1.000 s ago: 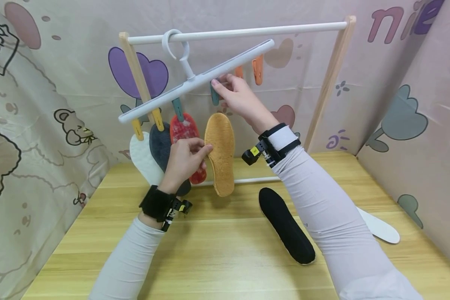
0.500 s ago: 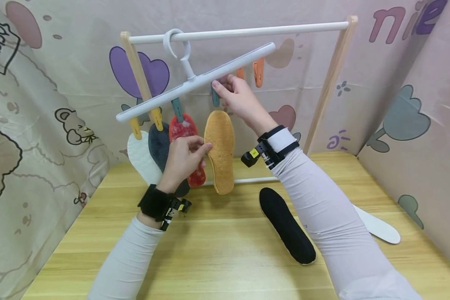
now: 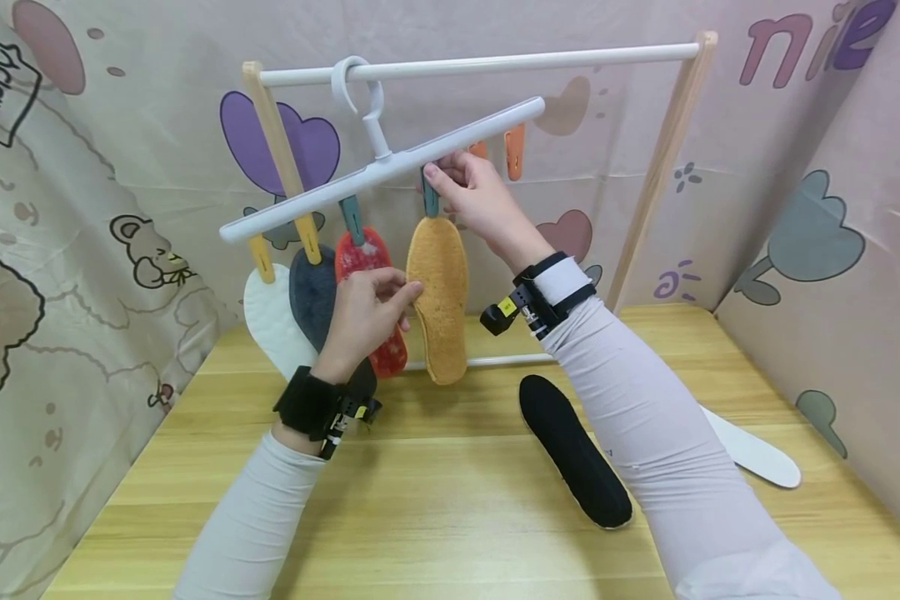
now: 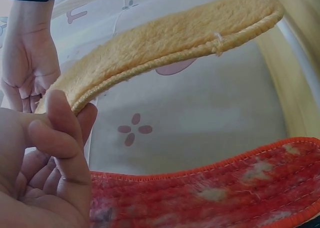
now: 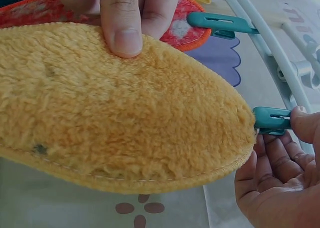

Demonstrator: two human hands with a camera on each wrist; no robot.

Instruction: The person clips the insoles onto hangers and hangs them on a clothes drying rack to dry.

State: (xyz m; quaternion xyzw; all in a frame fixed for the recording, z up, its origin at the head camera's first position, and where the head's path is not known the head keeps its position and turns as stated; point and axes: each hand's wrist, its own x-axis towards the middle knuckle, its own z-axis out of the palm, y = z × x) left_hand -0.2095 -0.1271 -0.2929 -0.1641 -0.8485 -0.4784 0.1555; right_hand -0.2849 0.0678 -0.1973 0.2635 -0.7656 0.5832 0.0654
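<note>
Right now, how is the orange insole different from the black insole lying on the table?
The orange insole hangs upright from a teal clip on the white hanger; the black insole lies flat on the table. The orange one looks fuzzy and is held by the left hand while the right hand pinches its clip; the black one is dark, smoother and untouched. Both share the same insole shape.
</note>
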